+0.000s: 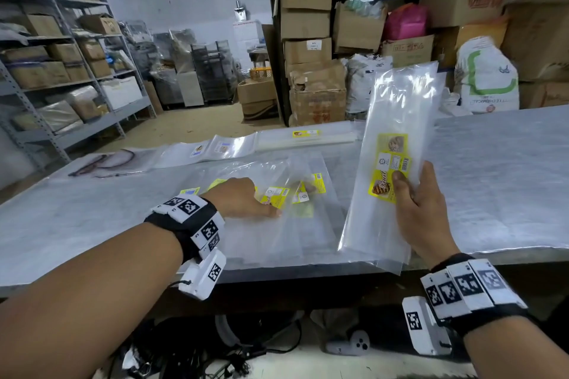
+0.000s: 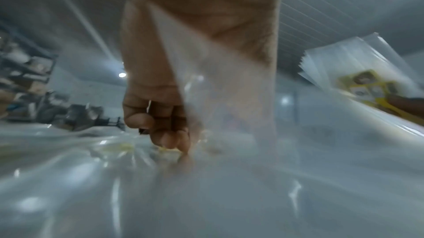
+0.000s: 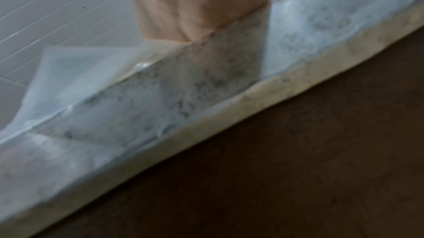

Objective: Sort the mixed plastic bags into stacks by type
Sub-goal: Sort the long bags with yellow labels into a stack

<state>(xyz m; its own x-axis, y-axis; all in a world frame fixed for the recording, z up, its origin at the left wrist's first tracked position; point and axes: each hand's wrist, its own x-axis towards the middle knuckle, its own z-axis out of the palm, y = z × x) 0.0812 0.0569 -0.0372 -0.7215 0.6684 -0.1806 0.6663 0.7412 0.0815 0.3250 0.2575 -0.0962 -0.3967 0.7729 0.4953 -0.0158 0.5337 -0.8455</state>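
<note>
Mid-sorting: right hand gripping yellow-label bag bundle upright over bench near edge, left hand fingers curled on loose bags mid-bench, next likely pinching one matching bag free

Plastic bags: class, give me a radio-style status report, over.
Right hand grips yellow-label bag bundle, raised. Left hand fingers pinching loose bags on table. Nothing in the way.

The left hand's fingers are smeared with blur against the loose bags, so their grip can't be read. The right hand's fingers sit hidden behind the stack.
</note>
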